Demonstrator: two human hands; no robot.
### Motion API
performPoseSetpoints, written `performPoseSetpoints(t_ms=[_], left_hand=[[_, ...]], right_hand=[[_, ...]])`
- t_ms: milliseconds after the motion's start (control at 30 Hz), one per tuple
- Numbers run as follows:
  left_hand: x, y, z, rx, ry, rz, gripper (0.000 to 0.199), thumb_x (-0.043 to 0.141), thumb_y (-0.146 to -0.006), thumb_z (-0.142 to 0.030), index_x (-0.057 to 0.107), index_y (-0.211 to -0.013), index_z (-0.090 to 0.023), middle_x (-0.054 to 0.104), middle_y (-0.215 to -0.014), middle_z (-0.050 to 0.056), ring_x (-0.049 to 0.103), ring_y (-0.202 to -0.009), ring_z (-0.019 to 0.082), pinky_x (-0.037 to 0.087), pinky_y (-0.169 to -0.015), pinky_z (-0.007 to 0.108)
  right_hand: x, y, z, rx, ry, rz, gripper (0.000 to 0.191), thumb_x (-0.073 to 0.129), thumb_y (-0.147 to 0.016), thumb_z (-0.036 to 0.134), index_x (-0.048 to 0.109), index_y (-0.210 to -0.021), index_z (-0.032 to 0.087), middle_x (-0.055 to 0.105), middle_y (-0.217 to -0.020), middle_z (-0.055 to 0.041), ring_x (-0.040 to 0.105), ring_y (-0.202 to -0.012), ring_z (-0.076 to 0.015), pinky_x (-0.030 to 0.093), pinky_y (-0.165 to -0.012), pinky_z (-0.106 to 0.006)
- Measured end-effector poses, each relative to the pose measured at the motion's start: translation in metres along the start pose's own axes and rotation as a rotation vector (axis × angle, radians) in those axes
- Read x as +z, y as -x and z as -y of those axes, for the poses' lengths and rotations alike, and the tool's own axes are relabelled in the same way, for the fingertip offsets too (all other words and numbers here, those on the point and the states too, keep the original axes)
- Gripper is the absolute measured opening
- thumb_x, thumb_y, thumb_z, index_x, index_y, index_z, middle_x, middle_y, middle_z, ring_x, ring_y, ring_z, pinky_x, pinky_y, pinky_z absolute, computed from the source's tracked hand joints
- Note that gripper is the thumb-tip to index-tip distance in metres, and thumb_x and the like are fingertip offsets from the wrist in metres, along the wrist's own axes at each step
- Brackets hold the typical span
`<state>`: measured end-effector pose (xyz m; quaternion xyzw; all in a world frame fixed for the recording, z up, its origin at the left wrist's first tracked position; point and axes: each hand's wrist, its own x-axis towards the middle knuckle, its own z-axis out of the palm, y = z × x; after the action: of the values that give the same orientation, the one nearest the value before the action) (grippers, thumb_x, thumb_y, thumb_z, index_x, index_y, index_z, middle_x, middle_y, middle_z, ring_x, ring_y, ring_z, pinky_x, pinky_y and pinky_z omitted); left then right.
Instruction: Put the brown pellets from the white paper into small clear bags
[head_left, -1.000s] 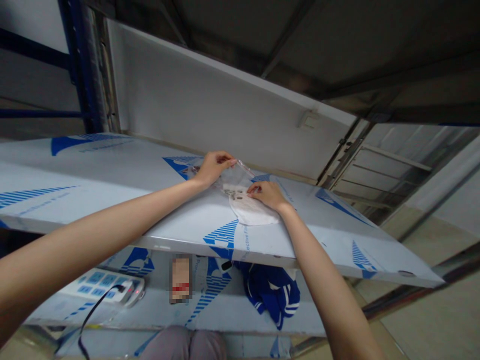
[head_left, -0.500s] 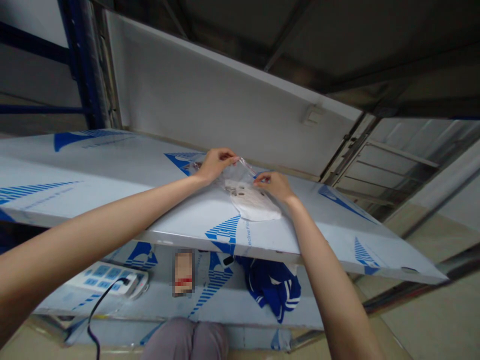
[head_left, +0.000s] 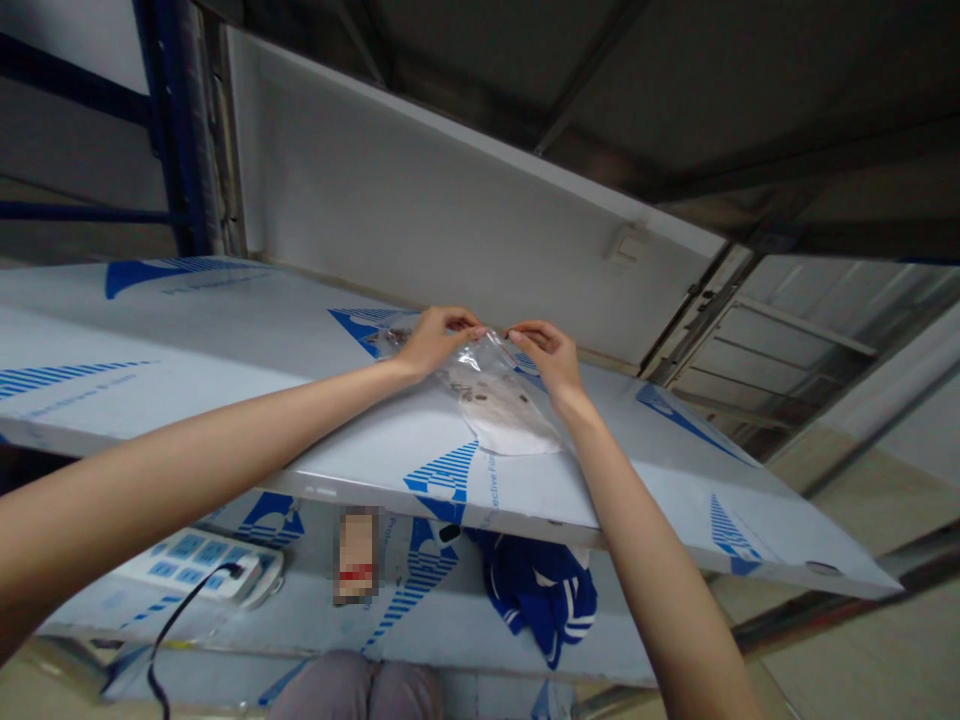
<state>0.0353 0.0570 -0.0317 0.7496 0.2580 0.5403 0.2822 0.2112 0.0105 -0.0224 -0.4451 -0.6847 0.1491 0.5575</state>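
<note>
A clear plastic bag point(head_left: 491, 375) lies on the film-covered upper shelf point(head_left: 247, 330), with white material and several small dark spots showing through it. My left hand point(head_left: 446, 338) pinches the bag's far edge between thumb and fingers. At the right end of that same edge, my right hand point(head_left: 546, 350) has its thumb and fingertips closed on the bag. Some dark bits in clear plastic point(head_left: 396, 338) show just behind my left hand; what they are is too small to tell.
A white power strip point(head_left: 202, 562) with a black cable, a blurred beige item point(head_left: 358, 555) and blue cloth with white stripes point(head_left: 544, 595) lie on the lower shelf. Metal posts stand at both sides; a wall switch point(head_left: 628, 246) is behind.
My right hand has moved up and slightly right along the bag's edge, its fingertips now closer to my left hand's. The bag's upper part looks more spread.
</note>
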Motion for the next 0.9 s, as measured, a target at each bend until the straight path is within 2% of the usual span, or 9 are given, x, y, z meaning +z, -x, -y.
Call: performPoseSetpoints(t_ms=[200,400,467,700,900], left_hand=[[0.0014,-0.0002,0.0062,0.022,-0.008,-0.009,0.012,0.063,-0.076,-0.028,0.068,-0.072,-0.017,0.068,-0.074,0.003,0.060,-0.075,0.016,0.046,-0.078,0.031],[0.0012,-0.0012,0.0079,0.048,-0.034,-0.007,0.010,0.063,-0.076,-0.024,0.068,-0.072,-0.016,0.069,-0.076,0.003,0.060,-0.076,0.015,0.045,-0.078,0.030],[0.0011,-0.0010,0.0069,0.051,-0.041,-0.008,0.009,0.064,-0.076,-0.023,0.068,-0.072,-0.016,0.069,-0.076,0.003,0.060,-0.076,0.015,0.045,-0.078,0.030],[0.0001,-0.0011,0.0047,0.050,-0.058,-0.005,0.008,0.062,-0.077,-0.020,0.067,-0.072,-0.015,0.069,-0.075,0.002,0.060,-0.075,0.014,0.044,-0.076,0.028],[-0.0011,-0.0001,0.0036,0.053,-0.065,-0.032,0.009,0.062,-0.078,-0.021,0.068,-0.074,-0.015,0.069,-0.076,0.003,0.060,-0.075,0.014,0.044,-0.076,0.028]], right_hand=[[0.0012,0.0026,0.0009,0.001,0.172,0.093,0.016,0.065,-0.072,0.035,0.068,-0.079,0.020,0.070,-0.092,-0.0052,0.060,-0.089,-0.0190,0.041,-0.084,-0.035],[-0.0033,-0.0032,-0.0045,-0.016,0.079,-0.087,0.020,0.065,-0.069,0.038,0.067,-0.077,0.019,0.069,-0.086,-0.0040,0.060,-0.085,-0.0182,0.042,-0.081,-0.033],[-0.0028,-0.0035,-0.0061,-0.010,0.043,-0.103,0.021,0.066,-0.068,0.038,0.067,-0.076,0.019,0.069,-0.085,-0.0037,0.059,-0.084,-0.0177,0.042,-0.081,-0.032],[0.0030,0.0013,-0.0056,0.042,0.016,0.070,0.019,0.067,-0.068,0.038,0.068,-0.072,0.019,0.070,-0.081,-0.0033,0.060,-0.080,-0.0172,0.042,-0.080,-0.031],[-0.0012,0.0032,-0.0006,0.049,-0.018,0.117,0.030,0.060,-0.075,0.048,0.070,-0.076,0.019,0.071,-0.085,-0.0055,0.062,-0.084,-0.0183,0.044,-0.082,-0.034]])
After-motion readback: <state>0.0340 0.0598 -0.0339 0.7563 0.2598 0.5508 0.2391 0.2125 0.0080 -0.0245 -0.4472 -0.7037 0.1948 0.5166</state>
